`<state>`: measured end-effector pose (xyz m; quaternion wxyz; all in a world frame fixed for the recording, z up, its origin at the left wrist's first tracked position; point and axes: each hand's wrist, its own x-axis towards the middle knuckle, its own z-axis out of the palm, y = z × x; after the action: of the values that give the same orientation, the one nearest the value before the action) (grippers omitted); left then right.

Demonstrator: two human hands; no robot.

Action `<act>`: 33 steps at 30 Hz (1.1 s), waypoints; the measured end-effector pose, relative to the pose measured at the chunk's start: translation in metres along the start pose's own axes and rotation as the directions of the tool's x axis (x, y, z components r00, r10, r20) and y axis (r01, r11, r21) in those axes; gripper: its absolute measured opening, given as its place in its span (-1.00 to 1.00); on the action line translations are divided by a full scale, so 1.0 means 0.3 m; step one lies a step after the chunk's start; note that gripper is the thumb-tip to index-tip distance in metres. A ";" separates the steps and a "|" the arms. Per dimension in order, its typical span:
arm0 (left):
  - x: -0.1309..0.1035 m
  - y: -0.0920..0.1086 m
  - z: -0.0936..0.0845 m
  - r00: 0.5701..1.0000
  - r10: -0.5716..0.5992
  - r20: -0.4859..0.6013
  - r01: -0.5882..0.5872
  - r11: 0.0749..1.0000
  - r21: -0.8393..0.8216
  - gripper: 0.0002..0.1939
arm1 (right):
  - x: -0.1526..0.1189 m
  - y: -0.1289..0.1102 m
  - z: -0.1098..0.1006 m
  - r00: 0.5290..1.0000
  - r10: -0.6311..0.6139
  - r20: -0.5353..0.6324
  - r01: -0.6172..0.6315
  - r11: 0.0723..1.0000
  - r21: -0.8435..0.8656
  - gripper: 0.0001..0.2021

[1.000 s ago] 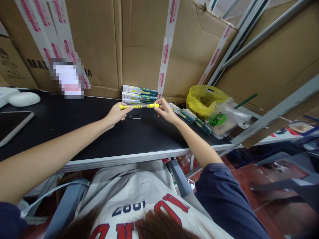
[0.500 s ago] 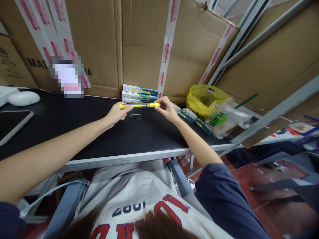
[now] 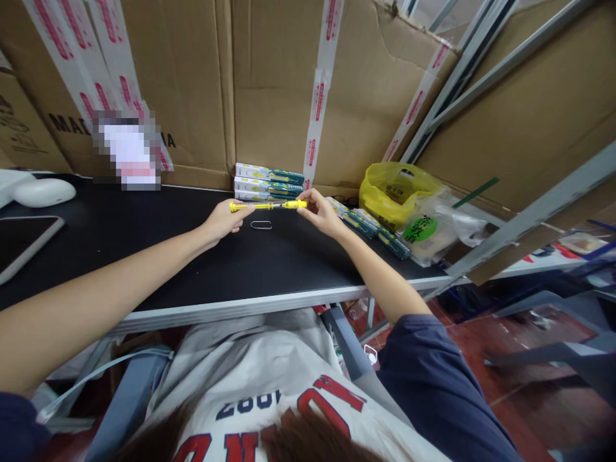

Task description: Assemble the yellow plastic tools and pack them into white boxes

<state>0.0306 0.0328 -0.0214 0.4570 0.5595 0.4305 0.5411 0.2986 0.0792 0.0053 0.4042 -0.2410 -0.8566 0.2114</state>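
Note:
A thin yellow screwdriver-like tool [image 3: 262, 206] is held level above the black table. My left hand [image 3: 224, 220] grips its left end, with fingers closed round it. At the other end, the fingertips of my right hand [image 3: 318, 210] pinch the yellow end piece [image 3: 293, 205]. A darker, slim section shows between the two yellow parts. Below the tool, a small wire loop [image 3: 261, 225] lies on the table. Just behind my hands is a stack of green and white packages [image 3: 268, 181].
More green packages [image 3: 370, 224] lie right of my right hand, beside a yellow plastic bag [image 3: 397, 189] and a clear bag [image 3: 428, 234]. A tablet-like device [image 3: 29, 240] is at the left. Cardboard [image 3: 274, 83] stands behind the black table [image 3: 269, 276].
The yellow end piece in my right hand sits slightly nearer the left part, and less of the slim section shows between them. The whole view has shifted a little.

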 end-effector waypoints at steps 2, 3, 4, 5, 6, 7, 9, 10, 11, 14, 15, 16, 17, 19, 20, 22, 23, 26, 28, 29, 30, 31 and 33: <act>-0.001 0.003 0.002 1.000 0.001 0.003 -0.001 1.000 -0.006 -0.73 | 0.001 0.003 0.002 1.000 0.008 0.026 -0.010 0.999 0.049 -0.60; -0.002 0.005 0.003 1.000 0.001 0.005 -0.001 1.000 -0.009 -0.73 | 0.002 0.004 0.003 0.999 0.014 0.039 -0.017 0.997 0.082 -0.60; -0.003 0.007 0.004 1.000 0.001 0.007 -0.001 1.000 -0.012 -0.72 | 0.002 0.004 0.003 0.998 0.023 0.053 -0.029 0.993 0.115 -0.59; -0.004 0.008 0.005 1.000 0.000 0.007 0.000 1.000 -0.015 -0.71 | 0.003 0.004 0.002 0.997 0.035 0.068 -0.045 0.988 0.147 -0.58; -0.005 0.009 0.006 1.000 -0.002 0.006 0.002 1.000 -0.018 -0.70 | 0.003 0.003 0.002 0.996 0.047 0.080 -0.060 0.983 0.172 -0.57; -0.005 0.009 0.006 1.000 -0.003 0.005 0.003 1.000 -0.021 -0.69 | 0.003 0.002 0.001 0.994 0.057 0.092 -0.074 0.979 0.191 -0.56; -0.005 0.007 0.004 1.000 -0.007 0.010 0.007 1.000 -0.026 -0.69 | 0.002 0.000 0.001 0.991 0.068 0.111 -0.091 0.973 0.212 -0.56; -0.004 0.006 0.003 1.000 -0.008 0.014 0.008 1.000 -0.029 -0.69 | 0.001 -0.001 0.002 0.991 0.071 0.113 -0.095 0.971 0.219 -0.56; -0.003 0.005 0.002 1.000 -0.007 0.018 0.008 0.999 -0.032 -0.69 | 0.001 0.000 0.003 0.991 0.074 0.111 -0.098 0.969 0.225 -0.56; -0.002 0.003 0.001 1.000 -0.009 0.023 0.010 0.999 -0.036 -0.68 | 0.002 0.008 0.005 0.993 0.086 0.083 -0.102 0.969 0.227 -0.55; -0.002 0.003 0.001 1.000 -0.010 0.021 0.010 0.999 -0.035 -0.68 | 0.003 0.011 0.005 0.994 0.088 0.066 -0.100 0.971 0.215 -0.55; -0.002 0.004 0.002 1.000 -0.009 0.020 0.010 0.999 -0.034 -0.69 | 0.004 0.014 0.003 0.995 0.088 0.046 -0.095 0.976 0.194 -0.55; -0.002 0.006 0.003 1.000 -0.009 0.018 0.009 0.999 -0.033 -0.69 | 0.005 0.015 0.001 0.996 0.084 0.021 -0.086 0.983 0.163 -0.55; -0.004 0.008 0.004 1.000 -0.006 0.013 0.006 0.999 -0.031 -0.70 | 0.006 0.013 -0.003 0.997 0.062 -0.037 -0.059 0.995 0.080 -0.55; -0.004 0.009 0.004 1.000 -0.004 0.012 0.004 1.000 -0.031 -0.70 | 0.006 0.009 -0.005 0.997 0.047 -0.064 -0.045 0.998 0.039 -0.56; -0.002 0.007 0.003 1.000 -0.003 0.020 0.004 1.000 -0.031 -0.69 | 0.006 0.000 -0.007 0.996 0.025 -0.089 -0.027 0.999 -0.018 -0.56; -0.001 0.005 0.001 1.000 -0.005 0.025 0.006 0.999 -0.031 -0.68 | 0.005 -0.006 -0.007 0.996 0.021 -0.086 -0.023 0.999 -0.032 -0.57; 0.007 -0.007 -0.007 0.999 -0.015 0.035 0.016 0.999 -0.034 -0.67 | 0.001 -0.018 -0.001 0.999 0.013 -0.048 -0.014 1.000 -0.026 -0.58; 0.012 -0.014 -0.011 0.999 -0.019 0.038 0.020 0.999 -0.037 -0.67 | -0.001 -0.021 0.003 1.000 0.002 -0.025 -0.002 1.000 -0.003 -0.59; 0.013 -0.016 -0.013 0.999 -0.018 0.039 0.020 0.999 -0.039 -0.67 | -0.002 -0.022 0.004 1.000 0.000 -0.012 0.000 1.000 0.011 -0.59; 0.014 -0.017 -0.014 0.999 -0.017 0.041 0.019 0.999 -0.044 -0.67 | -0.002 -0.022 0.006 1.000 0.003 0.003 -0.003 1.000 0.025 -0.59; 0.014 -0.017 -0.014 0.999 -0.016 0.044 0.018 0.999 -0.048 -0.66 | -0.002 -0.021 0.007 1.000 0.010 0.016 -0.010 0.999 0.040 -0.59; 0.012 -0.013 -0.013 0.999 -0.022 0.050 0.025 0.998 -0.053 -0.65 | -0.002 -0.018 0.009 0.999 0.031 0.042 -0.034 0.997 0.076 -0.58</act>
<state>0.0268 0.0373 -0.0245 0.4887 0.5550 0.4108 0.5333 0.2955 0.0741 0.0063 0.3924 -0.2347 -0.8518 0.2555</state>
